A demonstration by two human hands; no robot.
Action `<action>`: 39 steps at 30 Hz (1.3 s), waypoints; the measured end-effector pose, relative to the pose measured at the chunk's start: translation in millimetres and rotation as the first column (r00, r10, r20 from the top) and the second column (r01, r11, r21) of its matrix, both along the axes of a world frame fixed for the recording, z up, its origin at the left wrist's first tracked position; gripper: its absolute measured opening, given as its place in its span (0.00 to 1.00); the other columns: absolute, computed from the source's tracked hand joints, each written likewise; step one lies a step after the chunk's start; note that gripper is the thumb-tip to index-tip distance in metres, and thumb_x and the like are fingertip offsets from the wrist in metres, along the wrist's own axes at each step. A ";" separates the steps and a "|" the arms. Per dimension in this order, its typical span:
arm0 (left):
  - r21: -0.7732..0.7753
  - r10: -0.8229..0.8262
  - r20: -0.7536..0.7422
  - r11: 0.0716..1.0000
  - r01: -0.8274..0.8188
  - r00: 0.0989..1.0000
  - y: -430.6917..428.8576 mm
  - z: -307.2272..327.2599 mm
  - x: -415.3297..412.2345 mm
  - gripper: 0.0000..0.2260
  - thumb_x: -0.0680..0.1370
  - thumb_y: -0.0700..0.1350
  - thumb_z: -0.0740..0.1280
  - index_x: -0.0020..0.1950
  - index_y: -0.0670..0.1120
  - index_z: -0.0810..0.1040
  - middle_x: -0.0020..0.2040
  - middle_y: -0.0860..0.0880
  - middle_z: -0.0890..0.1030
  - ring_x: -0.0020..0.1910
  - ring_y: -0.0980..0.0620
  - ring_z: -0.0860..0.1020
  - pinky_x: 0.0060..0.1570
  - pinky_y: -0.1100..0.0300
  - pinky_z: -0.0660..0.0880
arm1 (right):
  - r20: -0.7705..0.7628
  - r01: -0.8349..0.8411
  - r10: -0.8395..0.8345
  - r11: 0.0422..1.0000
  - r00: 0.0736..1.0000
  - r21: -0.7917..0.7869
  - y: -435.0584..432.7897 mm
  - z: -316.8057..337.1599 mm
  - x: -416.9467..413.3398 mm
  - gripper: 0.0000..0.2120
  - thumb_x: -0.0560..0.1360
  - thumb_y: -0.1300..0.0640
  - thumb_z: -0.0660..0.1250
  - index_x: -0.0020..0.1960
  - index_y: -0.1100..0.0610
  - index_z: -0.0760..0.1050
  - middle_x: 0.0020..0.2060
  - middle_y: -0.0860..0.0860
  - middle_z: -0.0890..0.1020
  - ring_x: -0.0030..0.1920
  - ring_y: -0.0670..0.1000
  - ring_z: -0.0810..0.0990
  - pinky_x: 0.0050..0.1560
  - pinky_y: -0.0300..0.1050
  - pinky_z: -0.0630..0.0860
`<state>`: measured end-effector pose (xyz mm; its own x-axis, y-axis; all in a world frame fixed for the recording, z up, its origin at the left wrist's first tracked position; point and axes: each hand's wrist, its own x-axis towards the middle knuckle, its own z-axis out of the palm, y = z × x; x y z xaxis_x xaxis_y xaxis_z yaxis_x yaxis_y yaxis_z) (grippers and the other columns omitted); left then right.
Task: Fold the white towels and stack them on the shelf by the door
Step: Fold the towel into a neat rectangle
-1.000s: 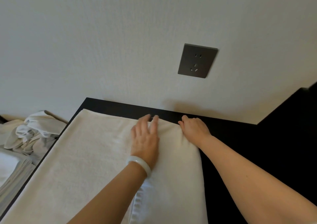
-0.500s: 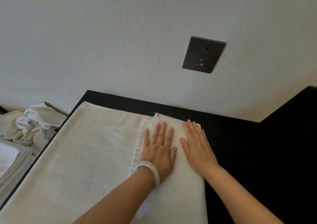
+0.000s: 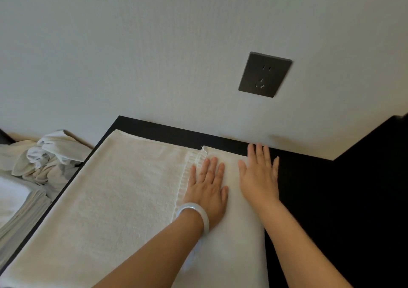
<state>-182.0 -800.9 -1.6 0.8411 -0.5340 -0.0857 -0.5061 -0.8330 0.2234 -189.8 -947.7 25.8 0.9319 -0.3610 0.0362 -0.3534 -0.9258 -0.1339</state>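
The white terry towel (image 3: 123,199) lies spread flat over a matte black tabletop (image 3: 320,199), covering most of it. Its pile looks soft and nubbly, and its right part is folded back over itself into a smoother double layer. The ribbed hem (image 3: 187,177) of that fold runs as a straight, slightly puckered line from the towel's far edge toward the near side. The left hand (image 3: 207,188) rests palm down on the folded layer just right of the hem, fingers straight and close together, holding nothing; a pale, glossy, rounded bangle (image 3: 194,214) circles its wrist. The right hand (image 3: 258,177) lies flat beside it at the towel's far right corner, fingers straight and slightly spread, their tips reaching past the towel's far edge onto the black top. Left of the towel, beyond the tabletop's edge, sits a crumpled heap of off-white cloths (image 3: 48,159), and nearer than that a squared stack of folded linens (image 3: 17,210). Behind the towel rises a finely textured off-white wall (image 3: 154,55) with a flat, dark grey square socket plate (image 3: 265,74) above the towel's right corner.
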 end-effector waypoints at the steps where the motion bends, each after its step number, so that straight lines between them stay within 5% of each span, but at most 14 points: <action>1: 0.000 -0.002 0.000 1.000 0.002 1.000 -0.9 0.0 0.5 0.35 0.72 0.58 0.26 0.79 0.49 0.33 0.78 0.48 0.32 0.76 0.49 0.30 0.73 0.46 0.30 | 0.041 -0.047 0.047 0.999 0.998 -0.006 11.1 -4.6 -17.7 0.31 0.82 0.42 0.36 0.80 0.56 0.52 0.80 0.55 0.54 0.80 0.54 0.49 0.77 0.59 0.42; 6: 0.017 -0.016 -0.013 1.000 0.017 1.000 0.9 3.6 1.2 0.36 0.71 0.58 0.25 0.79 0.49 0.34 0.79 0.49 0.33 0.77 0.49 0.31 0.73 0.47 0.29 | -0.176 -0.001 0.022 0.993 0.984 0.118 24.6 -11.1 -42.1 0.29 0.84 0.45 0.42 0.80 0.53 0.38 0.80 0.50 0.41 0.79 0.48 0.37 0.78 0.57 0.39; 11: 0.039 -0.013 -0.001 0.999 0.013 1.000 23.8 11.3 -34.3 0.30 0.77 0.58 0.29 0.78 0.49 0.33 0.77 0.48 0.30 0.76 0.46 0.30 0.75 0.43 0.33 | -0.075 -0.024 0.027 0.999 0.997 0.029 51.5 2.1 -88.9 0.32 0.81 0.41 0.36 0.80 0.56 0.40 0.79 0.52 0.42 0.79 0.51 0.39 0.77 0.56 0.34; 14: 0.028 -0.096 0.015 0.995 0.095 0.995 53.5 1.0 -72.8 0.29 0.81 0.58 0.34 0.80 0.51 0.51 0.81 0.47 0.49 0.79 0.44 0.48 0.72 0.40 0.47 | -0.116 -0.003 0.009 0.998 0.993 0.059 77.2 -16.3 -134.9 0.32 0.80 0.42 0.41 0.78 0.58 0.58 0.78 0.54 0.60 0.78 0.52 0.55 0.75 0.58 0.48; 16: 0.015 -0.093 -0.006 0.995 0.094 0.996 64.1 -2.3 -79.3 0.27 0.83 0.57 0.38 0.80 0.52 0.57 0.80 0.47 0.55 0.78 0.45 0.54 0.70 0.40 0.51 | -0.133 0.037 -0.030 0.998 0.991 0.048 81.2 -19.6 -137.3 0.33 0.80 0.42 0.39 0.79 0.57 0.55 0.78 0.54 0.59 0.78 0.51 0.53 0.75 0.57 0.48; 19: -0.005 -0.105 0.026 0.994 0.106 0.994 65.1 -1.4 -73.3 0.30 0.76 0.61 0.28 0.79 0.57 0.36 0.78 0.53 0.32 0.76 0.50 0.30 0.74 0.44 0.34 | -0.069 0.050 -0.046 0.997 0.997 0.059 88.2 -7.4 -137.7 0.38 0.71 0.39 0.25 0.77 0.55 0.36 0.79 0.51 0.42 0.78 0.49 0.38 0.77 0.54 0.32; 22: -0.020 -0.116 0.015 0.993 0.116 0.993 80.8 2.6 -70.0 0.32 0.73 0.62 0.22 0.78 0.58 0.32 0.76 0.54 0.28 0.75 0.52 0.28 0.74 0.47 0.31 | -0.092 0.026 -0.021 0.998 0.996 0.054 108.0 -0.8 -153.6 0.37 0.71 0.38 0.24 0.76 0.54 0.31 0.79 0.51 0.37 0.77 0.47 0.34 0.73 0.51 0.29; 27: 0.128 -0.001 -0.029 0.992 0.005 1.000 142.1 -8.0 -57.6 0.26 0.84 0.57 0.42 0.77 0.50 0.65 0.76 0.46 0.66 0.74 0.45 0.66 0.70 0.47 0.51 | -0.222 0.085 -0.059 0.991 0.973 0.107 119.9 3.8 -149.9 0.32 0.80 0.38 0.34 0.76 0.54 0.29 0.79 0.49 0.35 0.77 0.47 0.32 0.75 0.52 0.26; 29: 0.159 0.062 -0.056 0.986 -0.053 0.996 176.4 -7.6 -49.5 0.29 0.83 0.60 0.39 0.78 0.51 0.61 0.78 0.46 0.61 0.76 0.45 0.62 0.71 0.48 0.46 | -0.157 0.025 -0.008 0.995 0.988 0.101 130.3 11.5 -138.0 0.36 0.73 0.35 0.27 0.75 0.53 0.27 0.77 0.49 0.32 0.76 0.48 0.30 0.69 0.48 0.19; 33: 0.086 0.167 0.004 0.982 -0.167 0.986 233.6 -5.5 -32.6 0.38 0.69 0.68 0.20 0.77 0.58 0.33 0.77 0.53 0.32 0.77 0.51 0.33 0.74 0.48 0.32 | -0.125 -0.092 0.105 0.991 0.987 0.101 156.3 4.9 -102.1 0.40 0.66 0.38 0.21 0.74 0.53 0.27 0.76 0.49 0.30 0.76 0.49 0.28 0.65 0.48 0.19; 36: 0.149 0.305 -0.026 0.943 -0.298 0.952 266.2 2.3 -20.7 0.35 0.74 0.66 0.30 0.79 0.54 0.35 0.80 0.51 0.36 0.79 0.50 0.37 0.76 0.48 0.38 | -0.160 -0.107 0.110 0.994 0.981 0.031 166.3 -10.0 -85.6 0.36 0.72 0.40 0.25 0.76 0.55 0.31 0.79 0.51 0.36 0.78 0.49 0.32 0.68 0.52 0.22; 39: 0.092 0.435 -0.072 0.899 -0.428 0.898 280.7 19.2 -11.1 0.32 0.82 0.61 0.50 0.80 0.48 0.46 0.80 0.47 0.50 0.78 0.47 0.51 0.75 0.48 0.53 | -0.158 -0.088 0.092 0.996 0.983 0.029 167.2 -17.1 -84.9 0.34 0.75 0.42 0.27 0.78 0.55 0.32 0.79 0.50 0.36 0.76 0.48 0.31 0.73 0.54 0.27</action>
